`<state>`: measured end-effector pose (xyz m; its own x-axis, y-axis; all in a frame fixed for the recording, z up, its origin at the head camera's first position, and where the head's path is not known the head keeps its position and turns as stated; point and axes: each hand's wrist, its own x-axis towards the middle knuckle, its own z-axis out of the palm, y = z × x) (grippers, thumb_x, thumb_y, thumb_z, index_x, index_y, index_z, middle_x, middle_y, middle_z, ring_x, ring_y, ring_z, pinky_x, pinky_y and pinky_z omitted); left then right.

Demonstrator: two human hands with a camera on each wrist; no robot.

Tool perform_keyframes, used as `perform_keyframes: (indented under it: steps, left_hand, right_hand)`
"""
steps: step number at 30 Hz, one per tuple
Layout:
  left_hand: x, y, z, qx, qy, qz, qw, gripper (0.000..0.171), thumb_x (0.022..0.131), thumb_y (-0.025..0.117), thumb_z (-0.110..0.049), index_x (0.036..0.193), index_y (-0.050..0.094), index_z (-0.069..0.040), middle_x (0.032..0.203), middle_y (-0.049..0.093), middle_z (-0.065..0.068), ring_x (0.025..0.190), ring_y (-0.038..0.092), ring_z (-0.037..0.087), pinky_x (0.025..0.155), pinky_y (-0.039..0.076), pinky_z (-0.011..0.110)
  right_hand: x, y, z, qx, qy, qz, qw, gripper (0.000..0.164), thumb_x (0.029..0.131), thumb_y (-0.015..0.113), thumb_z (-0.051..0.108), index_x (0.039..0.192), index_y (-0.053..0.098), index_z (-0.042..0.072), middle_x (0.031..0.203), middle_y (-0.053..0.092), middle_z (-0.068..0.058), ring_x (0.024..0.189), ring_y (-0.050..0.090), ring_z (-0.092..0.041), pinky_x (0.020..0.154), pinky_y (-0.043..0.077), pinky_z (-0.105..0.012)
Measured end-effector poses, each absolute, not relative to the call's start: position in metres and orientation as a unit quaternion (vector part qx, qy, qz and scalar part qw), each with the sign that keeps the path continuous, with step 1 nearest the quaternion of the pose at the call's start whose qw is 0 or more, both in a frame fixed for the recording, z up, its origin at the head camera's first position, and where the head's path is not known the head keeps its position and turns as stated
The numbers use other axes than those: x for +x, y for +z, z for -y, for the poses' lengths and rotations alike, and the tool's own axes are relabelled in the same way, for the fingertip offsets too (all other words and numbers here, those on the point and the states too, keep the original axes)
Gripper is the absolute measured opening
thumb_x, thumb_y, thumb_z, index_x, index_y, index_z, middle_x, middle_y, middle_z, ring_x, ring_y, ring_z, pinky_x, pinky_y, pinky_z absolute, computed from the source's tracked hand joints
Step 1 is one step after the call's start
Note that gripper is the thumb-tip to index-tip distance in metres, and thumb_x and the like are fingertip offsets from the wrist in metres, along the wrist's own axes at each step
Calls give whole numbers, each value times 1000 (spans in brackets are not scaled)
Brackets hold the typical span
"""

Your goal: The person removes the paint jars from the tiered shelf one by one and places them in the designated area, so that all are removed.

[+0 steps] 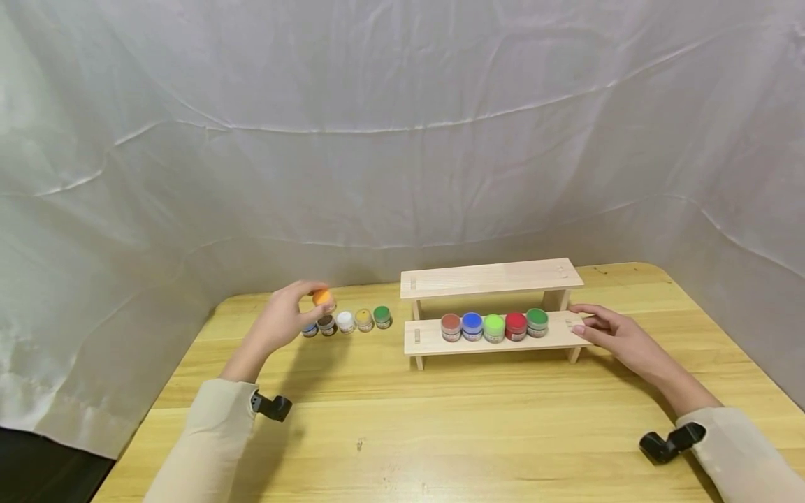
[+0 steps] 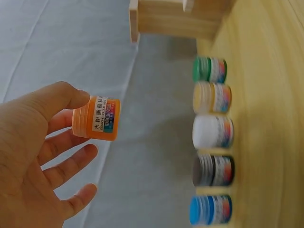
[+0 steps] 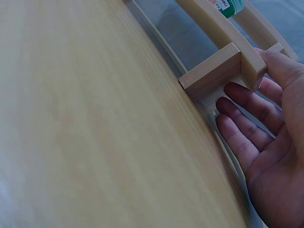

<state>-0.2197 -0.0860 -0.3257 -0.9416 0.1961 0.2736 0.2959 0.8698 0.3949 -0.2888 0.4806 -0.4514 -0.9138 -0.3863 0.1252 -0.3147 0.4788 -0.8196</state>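
My left hand pinches an orange gouache paint jar between thumb and fingers, raised above the table; the other fingertips spread apart below it in the left wrist view. Beneath that hand is a row of paint jars: blue, dark brown or black, white, yellow and green. On the right, my right hand grips the end of the lower board of a two-tier wooden rack, thumb on top and fingers around the end.
On the lower board stand a brownish-red jar, a blue jar, a light green jar, a red jar and a dark green jar. Grey cloth hangs behind the wooden table.
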Motion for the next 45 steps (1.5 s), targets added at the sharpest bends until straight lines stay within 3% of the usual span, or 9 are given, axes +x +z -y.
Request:
perform_keyframes:
  steps: [14, 34, 45]
  left_hand:
    - [-215, -346, 135, -78, -220, 968, 89, 47, 94, 68, -29, 133, 60, -4, 123, 62, 19, 116, 55, 40, 96, 41, 60]
    - [-218, -370, 179, -42, -226, 973, 37, 48, 98, 63, -25, 134, 55, 4, 123, 61, 25, 113, 54, 45, 91, 45, 59]
    - [-226, -388, 192, -43, -239, 970, 12, 48, 96, 65, -29, 133, 58, 0, 127, 59, 25, 114, 54, 45, 94, 43, 60]
  right_hand:
    - [-287, -452, -478, -204, -474, -856, 37, 50, 100, 59, 27, 143, 46, 5, 116, 63, -18, 95, 61, -3, 78, 47, -16]
    - [-286, -451, -477, -200, -473, -857, 33, 50, 100, 59, 28, 142, 47, 5, 119, 63, -20, 96, 60, 0, 80, 44, -13]
    - [-287, -452, -479, -198, -471, -859, 35, 51, 99, 60, 27, 143, 46, 7, 118, 63, -18, 96, 61, -2, 79, 45, -14]
